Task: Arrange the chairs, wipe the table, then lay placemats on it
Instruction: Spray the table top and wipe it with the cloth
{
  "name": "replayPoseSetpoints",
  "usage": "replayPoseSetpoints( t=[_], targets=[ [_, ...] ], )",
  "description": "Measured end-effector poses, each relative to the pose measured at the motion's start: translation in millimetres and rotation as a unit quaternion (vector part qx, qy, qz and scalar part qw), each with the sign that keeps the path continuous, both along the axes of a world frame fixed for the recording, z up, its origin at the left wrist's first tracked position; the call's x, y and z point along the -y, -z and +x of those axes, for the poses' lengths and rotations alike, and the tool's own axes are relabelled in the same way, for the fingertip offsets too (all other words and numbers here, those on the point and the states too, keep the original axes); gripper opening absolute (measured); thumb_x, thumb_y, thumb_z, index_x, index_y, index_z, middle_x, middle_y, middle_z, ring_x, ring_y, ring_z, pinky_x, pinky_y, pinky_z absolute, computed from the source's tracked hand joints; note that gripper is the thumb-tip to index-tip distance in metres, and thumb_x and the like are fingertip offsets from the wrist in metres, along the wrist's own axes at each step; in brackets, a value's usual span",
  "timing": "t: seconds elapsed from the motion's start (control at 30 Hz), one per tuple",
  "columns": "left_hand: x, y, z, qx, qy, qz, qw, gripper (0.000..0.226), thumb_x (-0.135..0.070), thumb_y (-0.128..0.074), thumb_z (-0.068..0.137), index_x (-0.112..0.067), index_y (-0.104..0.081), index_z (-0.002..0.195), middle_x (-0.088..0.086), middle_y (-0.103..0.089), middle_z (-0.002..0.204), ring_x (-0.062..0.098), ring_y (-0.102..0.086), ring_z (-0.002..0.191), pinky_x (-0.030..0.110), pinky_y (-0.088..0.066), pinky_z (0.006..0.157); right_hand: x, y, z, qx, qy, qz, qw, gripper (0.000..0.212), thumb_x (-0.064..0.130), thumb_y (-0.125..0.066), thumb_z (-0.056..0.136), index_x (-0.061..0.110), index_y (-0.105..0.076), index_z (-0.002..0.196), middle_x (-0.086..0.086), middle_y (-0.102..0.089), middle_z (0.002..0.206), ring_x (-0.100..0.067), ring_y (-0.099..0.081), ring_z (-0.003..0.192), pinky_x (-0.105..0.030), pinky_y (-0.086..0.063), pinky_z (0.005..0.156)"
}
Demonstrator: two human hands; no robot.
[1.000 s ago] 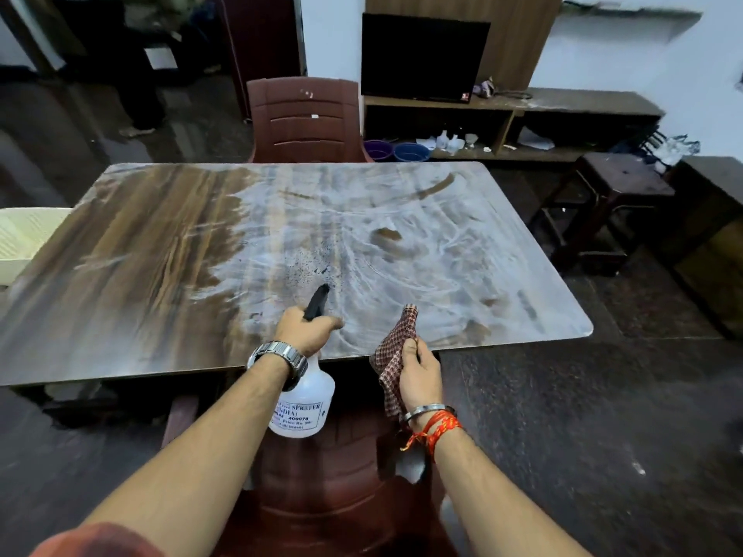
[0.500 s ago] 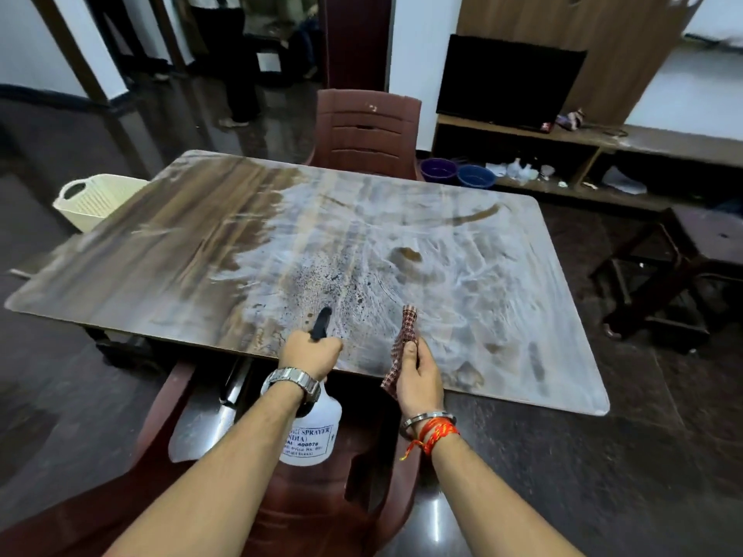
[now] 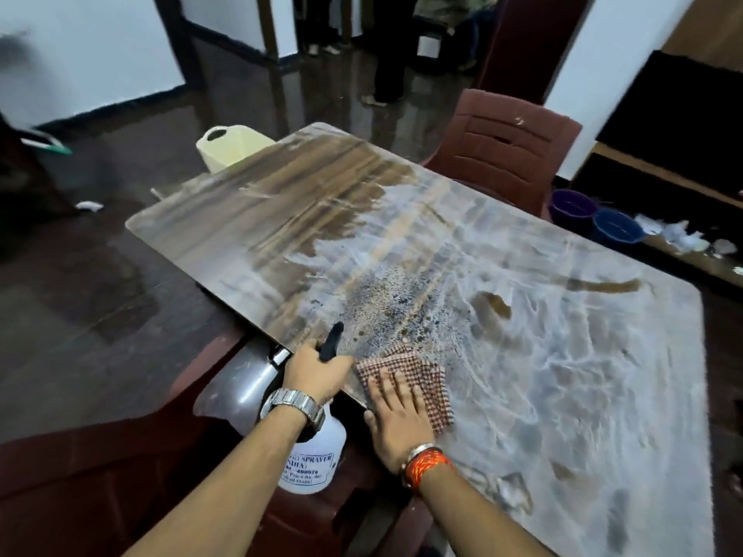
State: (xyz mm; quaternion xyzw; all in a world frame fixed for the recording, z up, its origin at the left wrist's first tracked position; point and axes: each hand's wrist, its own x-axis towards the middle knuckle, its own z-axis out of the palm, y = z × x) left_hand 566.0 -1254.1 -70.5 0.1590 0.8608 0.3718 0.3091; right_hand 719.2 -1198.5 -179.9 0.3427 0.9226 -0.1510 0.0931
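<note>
The wood-grain table point(image 3: 281, 227) is smeared white over its right half, with dark spray droplets near the front edge. My left hand point(image 3: 317, 371) grips a white spray bottle point(image 3: 313, 460) by its black trigger head, at the table's near edge. My right hand point(image 3: 396, 416) lies flat, fingers spread, pressing a red checked cloth point(image 3: 418, 375) onto the tabletop beside the droplets. One maroon plastic chair point(image 3: 506, 150) stands at the far side. Another maroon chair point(image 3: 120, 476) is below my arms at the near side.
A cream plastic basket point(image 3: 225, 148) sits beyond the table's far left corner. Purple point(image 3: 573, 207) and blue tubs point(image 3: 617, 231) rest on a low shelf at the right, under a dark screen point(image 3: 683, 122). A person's legs point(image 3: 388, 66) stand on the dark glossy floor behind.
My right hand has gone from holding the cloth upright at the table edge to pressing it flat on the tabletop. The view has swung left; the bottle stays in my left hand.
</note>
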Motion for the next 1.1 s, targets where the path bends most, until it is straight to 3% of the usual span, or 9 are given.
replayPoseSetpoints(
  t=[0.07, 0.23, 0.47, 0.57, 0.67, 0.77, 0.97, 1.03, 1.1],
  targets=[
    [-11.3, 3.1, 0.4, 0.005, -0.027, 0.003, 1.0, 0.03, -0.033, -0.074, 0.068, -0.012, -0.053, 0.073, 0.003, -0.055, 0.057, 0.023, -0.053, 0.051, 0.029, -0.04, 0.052, -22.2, 5.2, -1.4, -0.012, -0.09, 0.025, 0.996, 0.056, 0.049, -0.032, 0.091, 0.029, -0.037, 0.143, 0.005, -0.033, 0.153, -0.024, -0.031, 0.141, -0.043, -0.012, 0.113],
    [-36.5, 4.9, 14.4, -0.002, -0.102, -0.004, 0.995, 0.03, -0.033, -0.075, 0.073, -0.011, -0.059, 0.085, 0.007, -0.062, 0.069, 0.025, -0.058, 0.06, 0.032, -0.046, 0.058, -128.7, -1.8, 1.9, -0.038, -0.343, 0.011, 0.939, 0.05, 0.044, -0.023, 0.099, 0.045, -0.012, 0.148, 0.019, -0.002, 0.156, -0.014, 0.007, 0.144, -0.047, 0.011, 0.115],
    [-43.4, 10.6, 21.5, -0.008, -0.166, -0.011, 0.986, 0.026, -0.027, -0.075, 0.077, -0.01, -0.06, 0.09, 0.004, -0.055, 0.065, 0.022, -0.049, 0.054, 0.031, -0.04, 0.054, -276.5, 3.0, -52.6, -0.005, 0.036, 0.023, 0.999, 0.055, 0.048, -0.012, 0.096, 0.04, -0.006, 0.15, 0.012, 0.003, 0.159, -0.027, 0.002, 0.147, -0.058, 0.005, 0.115],
    [-46.9, 8.1, 12.2, -0.018, -0.2, -0.017, 0.979, 0.03, -0.028, -0.076, 0.075, -0.007, -0.055, 0.082, 0.004, -0.054, 0.064, 0.024, -0.051, 0.055, 0.03, -0.038, 0.054, -188.3, -0.2, -80.0, -0.047, -0.186, 0.054, 0.98, 0.062, 0.043, -0.016, 0.089, 0.034, -0.018, 0.15, 0.008, -0.012, 0.159, -0.033, -0.01, 0.146, -0.059, -0.002, 0.114],
    [-45.5, 7.4, 3.1, -0.025, -0.238, -0.011, 0.971, 0.028, -0.026, -0.074, 0.073, -0.006, -0.056, 0.081, 0.009, -0.059, 0.067, 0.028, -0.055, 0.06, 0.034, -0.04, 0.057, -109.2, -1.2, -74.5, -0.06, -0.458, 0.0, 0.887, 0.056, 0.042, -0.028, 0.094, 0.035, -0.019, 0.149, 0.011, -0.018, 0.157, -0.024, -0.002, 0.147, -0.053, 0.005, 0.115],
    [-41.1, 4.1, -4.9, -0.012, -0.248, 0.001, 0.969, 0.035, -0.029, -0.073, 0.07, -0.003, -0.057, 0.085, 0.014, -0.059, 0.068, 0.024, -0.054, 0.058, 0.034, -0.04, 0.058, -142.4, 5.5, -81.7, -0.077, -0.545, 0.02, 0.835, 0.053, 0.042, -0.029, 0.094, 0.041, -0.023, 0.147, 0.015, -0.023, 0.155, -0.021, -0.009, 0.147, -0.05, 0.001, 0.117],
    [-38.9, 7.4, -28.5, -0.007, -0.238, 0.008, 0.971, 0.03, -0.028, -0.075, 0.075, -0.004, -0.056, 0.081, 0.002, -0.053, 0.062, 0.022, -0.051, 0.056, 0.032, -0.039, 0.058, -282.3, 4.8, -159.1, -0.032, -0.064, 0.04, 0.997, 0.053, 0.043, -0.023, 0.097, 0.041, -0.013, 0.149, 0.015, -0.004, 0.16, -0.026, -0.001, 0.147, -0.056, 0.003, 0.115],
    [-44.5, 7.1, -39.7, -0.004, -0.229, 0.011, 0.973, 0.027, -0.027, -0.075, 0.074, -0.011, -0.054, 0.073, -0.002, -0.05, 0.056, 0.022, -0.049, 0.055, 0.032, -0.039, 0.057, -245.3, 2.0, -179.3, -0.04, -0.069, 0.034, 0.996, 0.059, 0.047, -0.018, 0.093, 0.035, -0.017, 0.15, 0.011, -0.008, 0.16, -0.03, -0.005, 0.147, -0.057, 0.002, 0.115],
    [-54.1, 3.1, -52.1, -0.013, -0.222, 0.018, 0.975, 0.026, -0.025, -0.075, 0.076, -0.011, -0.054, 0.069, -0.002, -0.05, 0.053, 0.02, -0.048, 0.052, 0.028, -0.037, 0.054, -179.5, 4.3, -185.5, -0.082, -0.253, 0.039, 0.963, 0.065, 0.047, -0.015, 0.087, 0.03, -0.031, 0.147, 0.005, -0.025, 0.157, -0.031, -0.014, 0.145, -0.056, -0.004, 0.115]
  ],
)
